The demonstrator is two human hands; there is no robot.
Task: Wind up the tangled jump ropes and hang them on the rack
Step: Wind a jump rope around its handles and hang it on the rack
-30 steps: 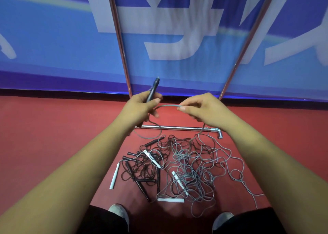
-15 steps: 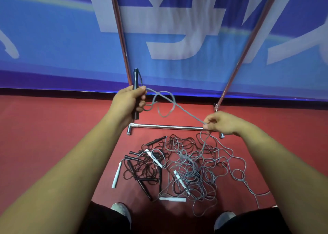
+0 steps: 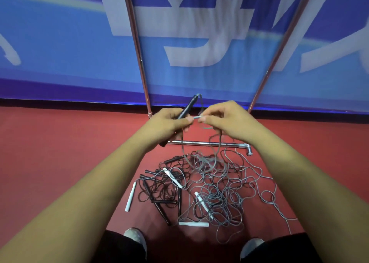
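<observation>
A heap of tangled jump ropes (image 3: 207,191) lies on the red floor, grey cords to the right, black cords to the left, with white and black handles mixed in. My left hand (image 3: 167,124) grips a black handle (image 3: 188,107) that points up and to the right. My right hand (image 3: 229,119) pinches the grey cord (image 3: 201,143) of that rope close to my left thumb. Loops of this cord hang from both hands down into the heap. The rack's two chrome poles (image 3: 137,51) rise behind my hands.
The rack's chrome base bar (image 3: 209,143) lies on the floor just beyond the heap, with a fitting at its right end. A blue banner wall (image 3: 60,43) stands behind the rack. My two shoes (image 3: 135,238) are at the heap's near edge.
My right hand has come up and left from near the base bar to meet my left hand, bringing the grey cord with it. The black handle now tilts to the right.
</observation>
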